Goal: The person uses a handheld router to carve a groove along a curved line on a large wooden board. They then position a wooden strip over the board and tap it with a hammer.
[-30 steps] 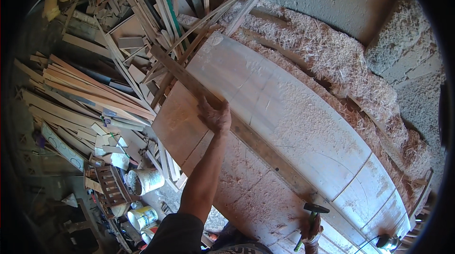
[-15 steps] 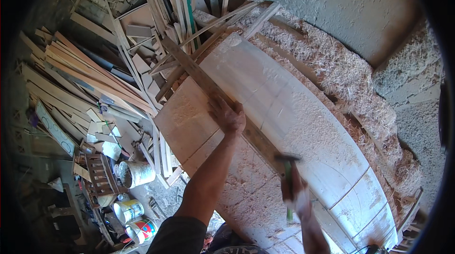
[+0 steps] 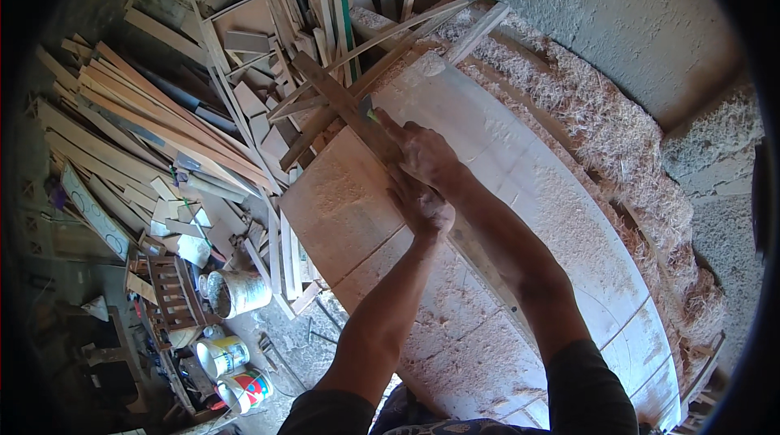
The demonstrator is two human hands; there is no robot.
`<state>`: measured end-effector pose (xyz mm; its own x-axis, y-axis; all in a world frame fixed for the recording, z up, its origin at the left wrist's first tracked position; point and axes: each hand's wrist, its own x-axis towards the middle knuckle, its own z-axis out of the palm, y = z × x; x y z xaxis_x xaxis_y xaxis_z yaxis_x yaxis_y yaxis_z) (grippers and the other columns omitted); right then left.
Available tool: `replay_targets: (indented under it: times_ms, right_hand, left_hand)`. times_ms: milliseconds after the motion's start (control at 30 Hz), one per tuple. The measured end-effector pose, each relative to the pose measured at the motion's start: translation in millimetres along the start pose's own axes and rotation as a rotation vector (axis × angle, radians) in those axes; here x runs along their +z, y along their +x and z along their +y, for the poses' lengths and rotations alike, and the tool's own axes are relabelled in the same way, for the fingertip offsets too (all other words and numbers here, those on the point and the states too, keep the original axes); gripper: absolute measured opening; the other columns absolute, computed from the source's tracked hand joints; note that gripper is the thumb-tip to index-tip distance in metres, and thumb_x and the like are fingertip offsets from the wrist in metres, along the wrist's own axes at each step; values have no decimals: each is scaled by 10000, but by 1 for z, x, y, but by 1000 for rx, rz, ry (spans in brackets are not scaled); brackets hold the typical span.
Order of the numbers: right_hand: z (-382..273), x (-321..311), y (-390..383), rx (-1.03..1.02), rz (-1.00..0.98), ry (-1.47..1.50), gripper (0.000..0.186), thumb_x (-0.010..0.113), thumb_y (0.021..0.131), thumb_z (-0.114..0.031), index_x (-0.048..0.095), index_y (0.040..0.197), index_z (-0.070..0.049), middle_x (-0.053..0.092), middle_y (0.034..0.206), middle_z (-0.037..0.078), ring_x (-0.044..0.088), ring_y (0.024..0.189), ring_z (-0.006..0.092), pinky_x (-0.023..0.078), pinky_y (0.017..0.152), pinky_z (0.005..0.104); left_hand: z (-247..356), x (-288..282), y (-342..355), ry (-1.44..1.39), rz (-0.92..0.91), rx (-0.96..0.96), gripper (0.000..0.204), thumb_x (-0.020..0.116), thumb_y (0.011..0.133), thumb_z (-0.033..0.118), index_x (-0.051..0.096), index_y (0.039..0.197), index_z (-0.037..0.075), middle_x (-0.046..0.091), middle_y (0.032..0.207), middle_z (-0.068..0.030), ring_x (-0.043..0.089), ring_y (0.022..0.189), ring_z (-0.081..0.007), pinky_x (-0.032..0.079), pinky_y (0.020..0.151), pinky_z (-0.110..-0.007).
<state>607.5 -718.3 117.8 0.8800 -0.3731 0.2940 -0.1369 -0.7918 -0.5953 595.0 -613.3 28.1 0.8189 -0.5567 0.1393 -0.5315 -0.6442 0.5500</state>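
My left hand (image 3: 418, 199) rests on the long brown wooden board (image 3: 333, 90), its fingers stretched along the board's edge and partly under my right arm. My right hand (image 3: 421, 151) is closed on a green-handled hammer (image 3: 367, 108), just above and beyond my left hand; the hammer's head is beside the board and most of the handle is hidden by the hand. The board lies lengthwise over a large curved pale panel (image 3: 552, 240), which is dusted with shavings and crossed by lines.
A pile of wood strips and offcuts (image 3: 162, 126) covers the left and back. Buckets (image 3: 236, 293) and a slatted wooden piece (image 3: 171, 297) stand at lower left. Heaped shavings (image 3: 593, 126) edge the panel before a rough wall (image 3: 617, 21).
My right hand with the hammer has swung from the lower right up along the board, past my left hand, which stays on the board. The view has shifted slightly.
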Motion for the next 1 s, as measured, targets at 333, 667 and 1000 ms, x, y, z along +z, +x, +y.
replay_targets:
  times_ms: [333,667,1000]
  right_hand:
    - [-21,9,17,182,-265,-55,851,626,881,-127,220,1611,-290,684,996,217,703,928,384,581,812,473]
    - [13,22,-35,220,-23,-221,749,602,927,-350,312,1578,-119,708,747,177,686,627,348,575,605,439]
    - [-141,-10,-422,645,289,404,595,531,981,-83,341,1543,-36,643,1256,271,673,1006,465,563,810,514]
  left_hand:
    - [-15,-6,-1,481,-84,37,1057,649,854,568,157,1576,-26,174,1611,-298,197,1514,-387,177,1222,-510]
    - [57,17,27,664,-57,-118,364,570,951,268,579,1221,24,644,1098,-186,640,844,-282,526,730,-358]
    - [-34,22,24,305,268,124,771,365,1011,528,314,1547,-24,287,1595,-303,278,1488,-441,295,1160,-579]
